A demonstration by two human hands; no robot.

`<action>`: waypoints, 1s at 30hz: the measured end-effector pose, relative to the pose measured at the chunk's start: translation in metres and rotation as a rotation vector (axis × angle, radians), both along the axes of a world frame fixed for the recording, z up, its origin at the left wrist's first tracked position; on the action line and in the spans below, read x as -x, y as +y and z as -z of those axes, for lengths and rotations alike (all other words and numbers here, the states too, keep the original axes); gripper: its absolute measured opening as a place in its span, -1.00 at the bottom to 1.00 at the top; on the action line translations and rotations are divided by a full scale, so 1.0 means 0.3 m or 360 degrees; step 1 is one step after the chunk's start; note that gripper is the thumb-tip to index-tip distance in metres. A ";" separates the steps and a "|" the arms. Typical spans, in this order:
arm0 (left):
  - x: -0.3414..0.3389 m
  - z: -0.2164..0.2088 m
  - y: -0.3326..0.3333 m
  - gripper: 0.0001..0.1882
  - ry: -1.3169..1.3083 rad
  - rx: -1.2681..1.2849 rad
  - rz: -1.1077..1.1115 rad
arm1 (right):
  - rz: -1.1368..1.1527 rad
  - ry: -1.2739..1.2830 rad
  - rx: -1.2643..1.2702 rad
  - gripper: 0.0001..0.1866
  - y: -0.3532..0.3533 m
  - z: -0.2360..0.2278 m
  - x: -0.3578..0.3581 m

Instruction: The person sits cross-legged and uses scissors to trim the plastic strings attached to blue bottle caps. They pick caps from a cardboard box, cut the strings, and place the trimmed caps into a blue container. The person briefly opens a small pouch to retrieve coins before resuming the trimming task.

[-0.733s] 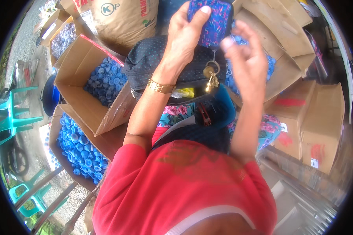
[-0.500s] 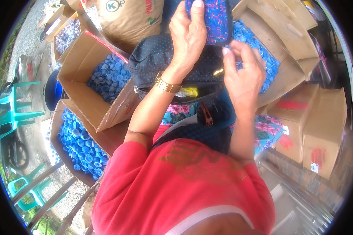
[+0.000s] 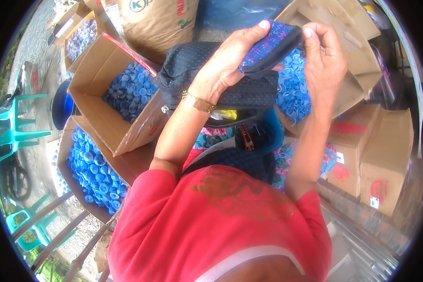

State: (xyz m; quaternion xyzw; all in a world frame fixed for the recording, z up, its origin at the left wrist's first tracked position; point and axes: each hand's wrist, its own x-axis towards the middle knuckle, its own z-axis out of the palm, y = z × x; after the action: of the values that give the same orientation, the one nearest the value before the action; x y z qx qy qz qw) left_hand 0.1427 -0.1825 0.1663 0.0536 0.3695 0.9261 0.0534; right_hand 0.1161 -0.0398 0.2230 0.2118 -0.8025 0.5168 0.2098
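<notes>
My left hand (image 3: 232,58) grips a small blue zip pouch (image 3: 273,41) with a pink and purple pattern, thumb on top. The pouch is tilted, its dark zipper edge toward me. At its upper right corner, my right hand (image 3: 326,58) is closed with thumb and forefinger pinched; whether a zipper pull is between them is too small to tell. Below both hands sits a black bag (image 3: 185,63) with small dots. Its front compartment gapes, showing a yellow item (image 3: 226,114) inside.
Cardboard boxes of blue plastic caps stand at left (image 3: 96,98) and right (image 3: 348,91). A large brown sack (image 3: 160,28) is behind them. Closed cartons (image 3: 380,155) are stacked at right. Green plastic chairs (image 3: 16,124) and metal rails (image 3: 56,235) lie left. A blue container (image 3: 272,134) is near my lap.
The pouch has turned from upright to slanted, bringing its zipper edge into view. My right hand has moved up and right to the pouch's corner.
</notes>
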 end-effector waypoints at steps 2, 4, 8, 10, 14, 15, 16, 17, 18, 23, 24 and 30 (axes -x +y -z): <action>0.000 -0.002 0.006 -0.50 -0.0006 -0.0071 -0.0023 | -0.0063 -0.0095 0.0058 -0.84 -0.014 0.000 -0.002; -0.002 -0.003 0.005 -0.49 0.0023 -0.0078 -0.0013 | -0.0093 0.0032 0.0041 -0.84 -0.027 0.000 -0.001; 0.017 0.018 0.021 -0.47 0.0145 0.0189 -0.0232 | -0.0093 0.0034 -0.0044 -0.86 -0.028 -0.005 0.008; 0.030 0.048 0.029 -0.44 0.0143 0.0305 -0.0243 | -0.0061 0.0066 -0.0154 -0.88 -0.044 -0.025 0.000; 0.014 0.017 0.042 -0.28 0.0055 0.0153 0.0024 | -0.0314 0.0809 -0.0523 -0.93 -0.095 -0.103 0.046; 0.003 -0.020 0.044 -0.23 0.0049 0.0071 0.0038 | -0.0427 0.0865 -0.0561 -0.94 -0.106 -0.111 0.076; -0.010 -0.041 0.006 -0.12 -0.0204 -0.0050 0.0428 | -0.0544 0.0923 -0.0597 -0.94 -0.113 -0.116 0.103; -0.012 -0.048 -0.005 -0.18 -0.0160 -0.0282 0.0533 | -0.0662 0.0980 -0.0632 -0.95 -0.116 -0.125 0.116; -0.013 -0.054 -0.016 -0.23 -0.0115 -0.0517 0.0627 | -0.0655 0.0894 -0.0756 -0.93 -0.121 -0.145 0.090; -0.011 -0.039 -0.014 -0.20 0.0050 -0.1052 0.0530 | -0.0418 0.0557 -0.0633 -0.76 -0.122 -0.124 -0.008; 0.011 0.015 -0.016 -0.26 0.0228 -0.1291 0.0578 | -0.0392 0.0589 -0.0539 -0.80 -0.114 -0.083 -0.014; -0.005 0.015 -0.020 -0.28 0.0372 -0.1371 0.0522 | -0.0204 0.0149 -0.0525 -0.75 -0.087 0.025 -0.015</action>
State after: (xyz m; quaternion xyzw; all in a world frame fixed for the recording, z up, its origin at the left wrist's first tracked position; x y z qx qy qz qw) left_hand 0.1441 -0.1885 0.1618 0.2324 -0.0580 0.9621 0.1300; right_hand 0.1206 -0.0657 0.2154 0.3179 -0.8506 0.3799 0.1760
